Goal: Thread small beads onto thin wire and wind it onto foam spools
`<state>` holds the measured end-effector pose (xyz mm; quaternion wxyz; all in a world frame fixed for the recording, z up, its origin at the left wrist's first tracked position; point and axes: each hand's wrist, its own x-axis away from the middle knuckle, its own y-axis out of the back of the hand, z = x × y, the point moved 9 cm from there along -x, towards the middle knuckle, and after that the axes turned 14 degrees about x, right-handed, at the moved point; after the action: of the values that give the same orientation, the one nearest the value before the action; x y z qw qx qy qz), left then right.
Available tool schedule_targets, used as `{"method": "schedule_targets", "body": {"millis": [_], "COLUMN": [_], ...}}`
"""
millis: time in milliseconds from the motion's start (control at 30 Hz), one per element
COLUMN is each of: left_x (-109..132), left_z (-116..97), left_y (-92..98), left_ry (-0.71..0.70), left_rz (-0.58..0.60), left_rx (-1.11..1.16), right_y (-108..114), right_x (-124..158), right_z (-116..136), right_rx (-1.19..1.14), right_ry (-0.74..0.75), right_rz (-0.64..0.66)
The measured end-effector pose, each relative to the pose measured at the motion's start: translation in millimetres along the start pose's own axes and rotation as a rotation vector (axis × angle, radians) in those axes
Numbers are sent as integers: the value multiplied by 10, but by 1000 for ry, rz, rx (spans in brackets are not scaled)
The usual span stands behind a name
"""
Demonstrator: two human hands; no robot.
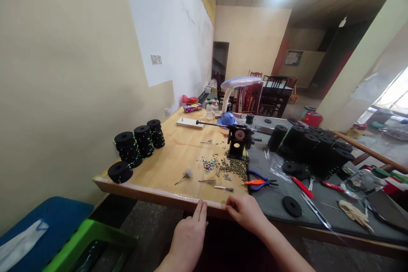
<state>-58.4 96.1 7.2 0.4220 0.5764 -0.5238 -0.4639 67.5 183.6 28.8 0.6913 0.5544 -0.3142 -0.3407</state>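
Note:
My left hand (pixel 190 233) rests at the table's front edge, its first fingers stretched out side by side over a white measuring tape (pixel 165 194) fixed along that edge. To its right, my right hand (pixel 245 210) has its fingers curled in a pinch at the tape's right part. Whatever it may hold is too small to make out. Just beyond the hands lie thin feathery bundles, one with a white stem (pixel 223 188), another with a reddish stem (pixel 207 181), and a round-headed one (pixel 188 174). Blue-handled pliers (pixel 259 180) with an orange tool lie beyond my right hand.
Colourful beads (pixel 209 164) and brassy small pieces (pixel 235 167) lie before a black clamp-like device (pixel 237 141). Black spools stand at left (pixel 128 148) and right (pixel 306 146). A lamp (pixel 227 117) stands behind. Scissor-like tweezers (pixel 315 210) and a black disc (pixel 292 206) lie right.

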Motion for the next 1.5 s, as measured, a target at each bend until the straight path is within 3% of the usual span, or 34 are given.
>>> {"method": "schedule_targets", "body": {"millis": [300,600,800,900,1033,1167,1500], "left_x": [-23,-3,-66,-120,-252,-384,-456], "left_z": [-47,-51,46,-70,-369,-546,-468], "left_y": [-3,41,231,398,354,192,63], "left_ry": [4,-18,-59,-153,-211,-183,-101], "left_rz": [12,-49,-145,-207,-86,35,61], "left_rx": [-38,13,287,538,821,914,1000], "right_y": [38,43,52,100,152,152,117], "right_x": [143,205,218,243,282,313,391], "right_z": [-203,-210,-185,-165,-130,-137,-321], "right_rx": [-17,55,61,-34,-168,-263,-351], "right_ry": [-73,-90,-69,-51,-23,-15,-78], "right_rz": [1,-7,-14,-37,-57,-52,-108]}}
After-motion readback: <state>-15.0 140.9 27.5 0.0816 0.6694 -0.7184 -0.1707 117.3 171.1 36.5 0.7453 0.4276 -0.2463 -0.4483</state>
